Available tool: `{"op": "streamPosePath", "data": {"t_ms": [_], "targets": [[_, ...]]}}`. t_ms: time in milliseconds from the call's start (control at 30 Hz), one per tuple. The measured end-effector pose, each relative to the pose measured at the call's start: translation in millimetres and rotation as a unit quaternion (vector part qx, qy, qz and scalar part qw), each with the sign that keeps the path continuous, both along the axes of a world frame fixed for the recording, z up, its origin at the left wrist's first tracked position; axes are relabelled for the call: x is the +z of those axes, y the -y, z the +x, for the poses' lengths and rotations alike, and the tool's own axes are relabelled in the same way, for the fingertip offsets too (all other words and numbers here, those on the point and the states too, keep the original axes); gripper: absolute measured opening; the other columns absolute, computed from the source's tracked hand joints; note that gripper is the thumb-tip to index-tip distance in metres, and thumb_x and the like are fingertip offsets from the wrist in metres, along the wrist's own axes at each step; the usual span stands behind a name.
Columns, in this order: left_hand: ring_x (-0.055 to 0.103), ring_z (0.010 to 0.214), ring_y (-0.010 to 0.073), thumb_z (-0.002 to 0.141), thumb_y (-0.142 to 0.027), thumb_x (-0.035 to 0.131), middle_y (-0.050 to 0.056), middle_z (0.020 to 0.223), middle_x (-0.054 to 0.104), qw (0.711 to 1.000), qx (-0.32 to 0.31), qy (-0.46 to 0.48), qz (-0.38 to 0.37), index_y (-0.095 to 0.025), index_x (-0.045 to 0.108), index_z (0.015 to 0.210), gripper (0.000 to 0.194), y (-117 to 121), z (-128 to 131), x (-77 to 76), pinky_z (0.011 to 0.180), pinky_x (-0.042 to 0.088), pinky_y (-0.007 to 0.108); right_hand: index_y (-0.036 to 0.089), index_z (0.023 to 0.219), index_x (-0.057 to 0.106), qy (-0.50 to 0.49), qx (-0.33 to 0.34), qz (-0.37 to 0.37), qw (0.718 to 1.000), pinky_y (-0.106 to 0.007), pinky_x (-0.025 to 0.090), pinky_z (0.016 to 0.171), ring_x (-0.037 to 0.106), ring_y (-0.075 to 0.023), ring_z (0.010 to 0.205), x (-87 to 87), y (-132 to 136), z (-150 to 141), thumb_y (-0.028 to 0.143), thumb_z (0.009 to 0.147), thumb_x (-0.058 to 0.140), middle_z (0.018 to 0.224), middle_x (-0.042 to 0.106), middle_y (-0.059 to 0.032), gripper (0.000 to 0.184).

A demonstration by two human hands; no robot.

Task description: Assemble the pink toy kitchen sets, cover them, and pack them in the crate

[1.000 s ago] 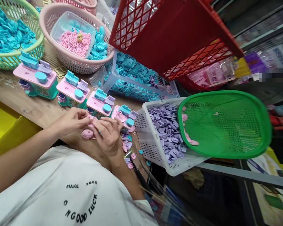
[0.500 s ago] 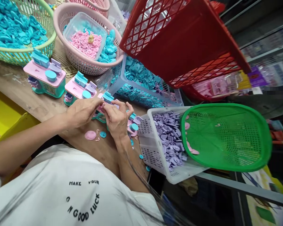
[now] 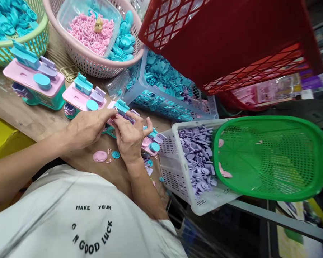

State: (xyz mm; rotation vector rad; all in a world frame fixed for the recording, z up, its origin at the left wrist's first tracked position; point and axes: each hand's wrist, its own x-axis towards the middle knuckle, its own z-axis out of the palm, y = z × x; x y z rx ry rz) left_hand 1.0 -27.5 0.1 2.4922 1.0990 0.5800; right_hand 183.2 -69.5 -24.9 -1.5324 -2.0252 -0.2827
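My left hand (image 3: 90,126) and my right hand (image 3: 129,138) meet over the third toy kitchen (image 3: 111,131) in a row, hiding much of it. The thumb and fingers of each are pinched together at its pink top; whatever sits between the fingertips is too small and covered to name. On my right hand, the outer fingers stick up, apart from the pinch. Below the hands lie a pink oval piece (image 3: 100,156), two tiny pink hooked pieces (image 3: 109,161) and a round blue piece (image 3: 115,154). Another toy kitchen (image 3: 151,143) is partly hidden behind my right hand.
Two more toy kitchens (image 3: 37,80) stand to the left. Behind are a green basket (image 3: 40,39) and a pink basket (image 3: 78,57) of parts. A blue crate (image 3: 161,100), a white crate (image 3: 174,168) with purple parts, a green basket (image 3: 261,195) and a red crate (image 3: 226,43) crowd the right.
Both hands moved from above the pink oval piece, where they held a small pink part, up to the third toy kitchen. The small loose pieces came into view. The camera view shifted.
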Motion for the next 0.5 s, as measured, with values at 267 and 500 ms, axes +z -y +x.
{"op": "streamPosePath", "data": {"t_ms": [267, 500], "targets": [[0.073, 0.081, 0.0218, 0.1, -0.018, 0.04, 0.011, 0.108, 0.075, 0.983, 0.093, -0.158, -0.023, -0.017, 0.054, 0.139, 0.041, 9, 19, 11.0, 0.062, 0.046, 0.027, 0.026, 0.11, 0.071, 0.024, -0.008, -0.108, 0.994, -0.06, 0.011, 0.123, 0.052, -0.0256, 0.134, 16.5, 1, -5, 0.026, 0.107, 0.044, 0.112, 0.078, -0.0037, 0.027], [0.069, 0.114, 0.0283, 0.103, -0.025, 0.034, 0.018, 0.136, 0.065, 0.997, 0.029, -0.025, 0.06, -0.012, 0.053, 0.141, 0.044, 22, 5, -0.5, 0.083, 0.055, 0.035, 0.029, 0.126, 0.069, -0.009, 0.0, -0.075, 0.997, -0.056, 0.026, 0.117, 0.05, -0.0294, 0.137, 14.5, 33, 4, 0.029, 0.105, 0.049, 0.129, 0.071, -0.0077, 0.029]]}}
